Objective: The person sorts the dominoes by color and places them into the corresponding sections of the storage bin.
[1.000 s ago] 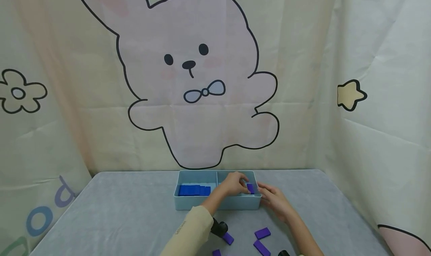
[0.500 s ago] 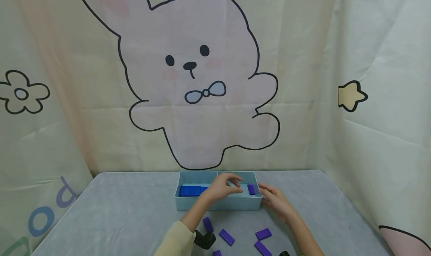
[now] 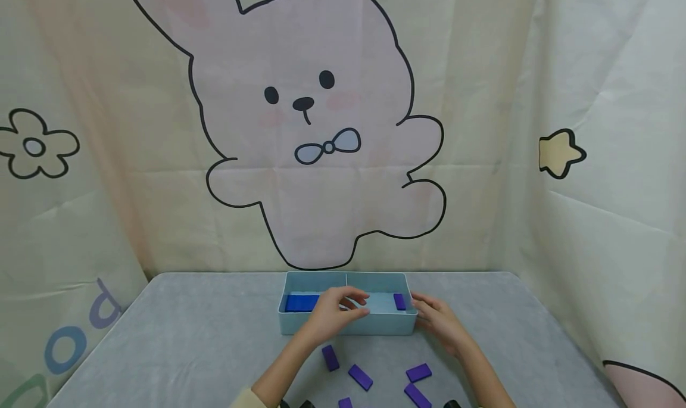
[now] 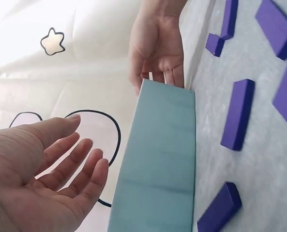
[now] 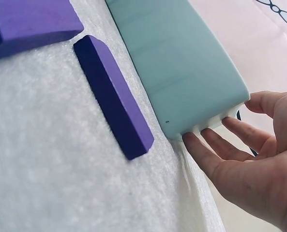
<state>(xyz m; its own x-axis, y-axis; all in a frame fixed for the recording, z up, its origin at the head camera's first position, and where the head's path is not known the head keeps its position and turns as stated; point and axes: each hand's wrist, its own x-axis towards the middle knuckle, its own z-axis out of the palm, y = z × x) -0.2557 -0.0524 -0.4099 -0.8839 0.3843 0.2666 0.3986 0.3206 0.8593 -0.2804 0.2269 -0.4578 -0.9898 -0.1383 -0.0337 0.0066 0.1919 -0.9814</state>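
A light-blue box [image 3: 300, 324] with two compartments stands on the table. Blue blocks [image 3: 301, 303] lie flat in its left compartment, partly hidden behind my left hand [image 3: 334, 314]. That hand hovers over the box's front rim with loosely bent fingers and nothing between them. A single purple block [image 3: 399, 302] sits near the right wall of the right compartment. My right hand [image 3: 439, 323] touches the box's right end with its fingertips, as the right wrist view [image 5: 264, 164] also has it. Several purple blocks [image 3: 360, 377] are scattered on the table in front of the box.
Among the loose blocks, two purple ones [image 3: 418, 372] lie close together at the right front. The grey cloth-covered table [image 3: 214, 342] extends to both sides of the box. Behind it hangs a curtain [image 3: 471, 217] with a printed cartoon animal.
My left hand has let go of the purple block in the right compartment and moved left and back toward me. My right hand has stayed at the box's end.
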